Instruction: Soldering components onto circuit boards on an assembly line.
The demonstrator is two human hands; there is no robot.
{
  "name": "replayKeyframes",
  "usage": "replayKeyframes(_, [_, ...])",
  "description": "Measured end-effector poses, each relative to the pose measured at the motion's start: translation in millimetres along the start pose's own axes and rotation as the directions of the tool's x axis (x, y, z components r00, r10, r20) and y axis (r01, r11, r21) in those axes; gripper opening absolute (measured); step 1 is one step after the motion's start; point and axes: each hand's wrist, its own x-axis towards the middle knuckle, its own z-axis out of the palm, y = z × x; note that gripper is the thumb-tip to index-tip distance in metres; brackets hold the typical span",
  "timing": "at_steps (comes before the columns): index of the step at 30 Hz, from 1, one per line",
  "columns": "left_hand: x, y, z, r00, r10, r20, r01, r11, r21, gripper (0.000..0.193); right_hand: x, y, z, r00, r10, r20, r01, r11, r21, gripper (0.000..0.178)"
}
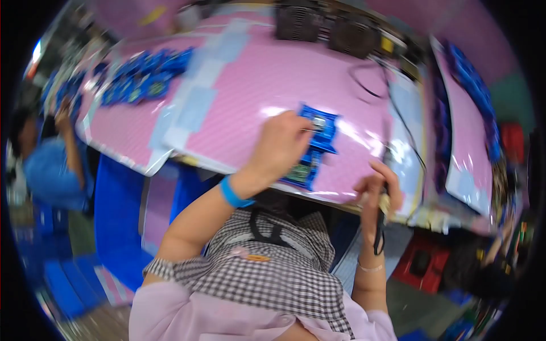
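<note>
My left hand (pixel 280 146), with a blue band at its wrist, reaches over the pink tabletop (pixel 250 85). Its fingers are pinched at the edge of a blue fixture (pixel 324 136) that bears a small silvery part; what lies between the fingertips is too small to make out. Directly nearer to me, partly behind that hand, is a second blue piece with a green circuit board (pixel 300 171). My right hand (pixel 378 190) is raised at the table's front edge, closed around a slim dark tool (pixel 381 219) with a black loop hanging below; blur hides its exact kind.
Several blue pieces with boards (pixel 148 74) lie in rows at the far left. Dark boxy devices (pixel 298 23) stand at the back, with a black cable (pixel 401 116) trailing along the right. A blue bin (pixel 116 227) is at my left; another person (pixel 57 170) works beyond it.
</note>
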Motion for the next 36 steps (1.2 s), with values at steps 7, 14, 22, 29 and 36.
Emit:
replayKeyframes(7, [-20, 1, -23, 0.914, -0.155, -0.374, 0.018, 0.939, -0.343, 0.011, 4, 2, 16, 0.932, -0.150, 0.330, 0.217, 0.960, -0.179, 0.042])
replayKeyframes(14, [-97, -28, -61, 0.729, -0.632, -0.262, 0.309, 0.646, -0.698, 0.044, 41, -10, 136, 0.816, 0.056, 0.575, -0.136, 0.986, 0.097, 0.043])
replayKeyframes(22, [-88, -57, -73, 0.715, -0.686, -0.134, 0.344, 0.511, -0.788, 0.028, 132, -24, 226, 0.854, -0.420, 0.308, 0.420, 0.905, 0.071, 0.035])
replayKeyframes(29, [-55, -192, -118, 0.753, -0.638, 0.163, 0.086, -0.150, -0.985, 0.038, 100, -55, 93, 0.886, -0.440, 0.147, 0.427, 0.897, 0.116, 0.025])
replayKeyframes(36, [-51, -252, -122, 0.727, -0.675, 0.126, 0.186, 0.017, -0.982, 0.040, 117, -45, -77, 0.955, -0.248, -0.163, 0.200, 0.944, -0.264, 0.023])
